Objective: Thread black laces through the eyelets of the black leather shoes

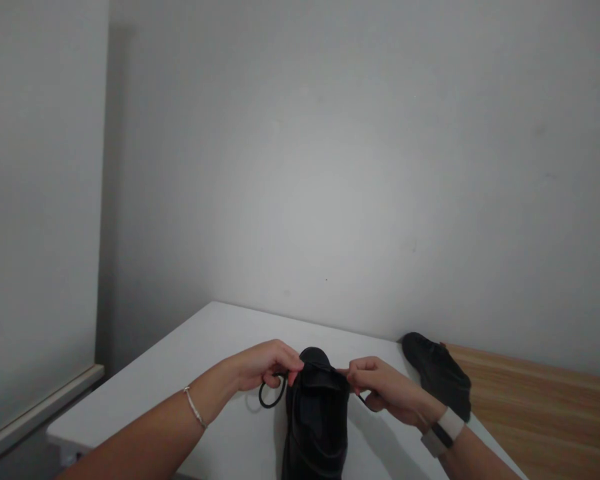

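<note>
A black shoe (316, 427) stands on the white table in front of me, its toe pointing away and its opening towards me. My left hand (273, 363) is closed in a pinch on a black shoelace (271, 405) at the left of the tongue; a loop of the lace hangs below the fingers. On the other side, my right hand (373, 381) pinches lace too, with a short end showing under the fingers. The lacing between the hands is partly hidden by the shoe's tongue (323, 379).
A second black shoe (437, 370) lies at the table's right edge, by a wood-grain surface (540, 407). The white table (220, 333) backs onto a grey wall (330, 167). At the left are a pale panel (40, 200) and a ledge (45, 407).
</note>
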Tool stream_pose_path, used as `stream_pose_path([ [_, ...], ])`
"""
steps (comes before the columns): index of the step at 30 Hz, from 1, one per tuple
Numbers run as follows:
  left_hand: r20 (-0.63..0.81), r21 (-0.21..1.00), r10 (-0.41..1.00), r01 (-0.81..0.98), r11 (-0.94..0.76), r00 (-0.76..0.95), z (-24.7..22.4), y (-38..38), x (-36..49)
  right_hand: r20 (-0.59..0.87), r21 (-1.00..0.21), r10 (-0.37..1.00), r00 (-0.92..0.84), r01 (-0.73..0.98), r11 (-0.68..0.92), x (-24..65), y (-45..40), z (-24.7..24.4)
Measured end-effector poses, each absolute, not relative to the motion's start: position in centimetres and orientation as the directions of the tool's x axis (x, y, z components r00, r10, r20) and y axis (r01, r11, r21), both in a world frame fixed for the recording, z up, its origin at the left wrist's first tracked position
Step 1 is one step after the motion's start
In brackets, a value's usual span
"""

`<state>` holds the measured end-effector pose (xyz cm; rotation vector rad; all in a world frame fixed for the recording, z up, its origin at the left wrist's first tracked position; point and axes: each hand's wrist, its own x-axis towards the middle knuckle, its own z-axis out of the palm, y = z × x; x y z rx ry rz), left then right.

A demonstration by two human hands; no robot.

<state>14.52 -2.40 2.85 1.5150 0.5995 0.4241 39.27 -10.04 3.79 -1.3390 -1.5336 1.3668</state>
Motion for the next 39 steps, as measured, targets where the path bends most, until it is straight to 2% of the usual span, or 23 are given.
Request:
stream_pose_path([
  [3,-0.098,0.986,0.594,0.158,-0.050,0.799,2.9,-2.5,14.5,-0.131,-0.957,0.960,-0.246,0.283,-0.058,39.3,-10.4,3.8],
  [5,-0.053,0.941,0.627,0.248,-0.229,0.778,3.1,-2.7,14.6,-0.073,-0.925,0.968,-0.241,0.379,0.025,39.1,-10.6,4.0],
  [6,0.018,0.887,0.678,0.301,-0.350,0.735,3.4,-2.8,14.6,-0.023,-0.893,0.973,-0.228,0.442,0.082,39.0,-10.6,4.1],
  [8,0.258,0.727,0.767,0.405,-0.555,0.588,4.2,-3.3,14.8,0.124,-0.801,0.982,-0.145,0.569,0.185,38.8,-10.8,4.6],
  [10,0.457,0.621,0.760,0.446,-0.644,0.462,5.5,-4.0,15.1,0.299,-0.733,0.954,-0.027,0.634,0.247,38.4,-11.1,5.5],
  [11,0.503,0.613,0.742,0.423,-0.667,0.443,6.3,-4.5,15.2,0.366,-0.732,0.930,0.020,0.624,0.275,38.1,-11.3,6.1],
  [13,0.528,0.643,0.701,0.314,-0.699,0.479,7.7,-5.6,15.7,0.447,-0.796,0.893,0.061,0.482,0.366,37.2,-12.0,7.5],
  [16,0.566,0.656,0.624,0.163,-0.737,0.539,9.3,-7.2,16.8,0.483,-0.875,0.874,0.052,0.078,0.478,35.0,-13.3,9.6],
  [18,0.604,0.622,0.548,0.087,-0.778,0.579,9.8,-8.0,17.7,0.524,-0.842,0.850,0.054,-0.119,0.527,33.4,-14.2,10.9],
  [21,0.655,0.568,0.420,-0.042,-0.822,0.628,10.2,-8.7,18.8,0.587,-0.783,0.809,0.029,-0.234,0.577,31.8,-15.3,12.4],
  [24,0.696,0.534,0.367,-0.102,-0.840,0.617,10.9,-9.2,19.1,0.639,-0.746,0.769,0.003,-0.240,0.621,31.7,-15.5,13.5],
  [26,0.725,0.489,0.369,-0.058,-0.871,0.582,11.4,-9.6,18.9,0.671,-0.713,0.737,0.076,-0.207,0.670,32.3,-14.9,13.5],
  [28,0.769,0.393,0.332,0.005,-0.919,0.547,11.7,-10.0,18.7,0.662,-0.722,0.741,0.110,-0.168,0.671,32.9,-13.9,12.8],
  [31,0.818,0.171,0.192,0.088,-0.981,0.542,11.9,-10.5,18.7,0.563,-0.826,0.818,-0.116,-0.092,0.556,33.3,-12.4,10.6],
  [34,0.815,-0.020,0.070,0.149,-0.989,0.575,11.8,-10.6,19.2,0.501,-0.843,0.806,-0.315,0.034,0.537,33.1,-11.5,8.6],
  [36,0.812,-0.066,0.040,0.158,-0.985,0.583,11.7,-10.5,19.5,0.517,-0.816,0.792,-0.324,0.090,0.570,32.9,-11.2,8.0],
  [39,0.825,-0.034,0.061,0.157,-0.987,0.562,11.8,-10.2,19.5,0.545,-0.814,0.799,-0.253,0.070,0.577,32.7,-10.9,8.1],
])
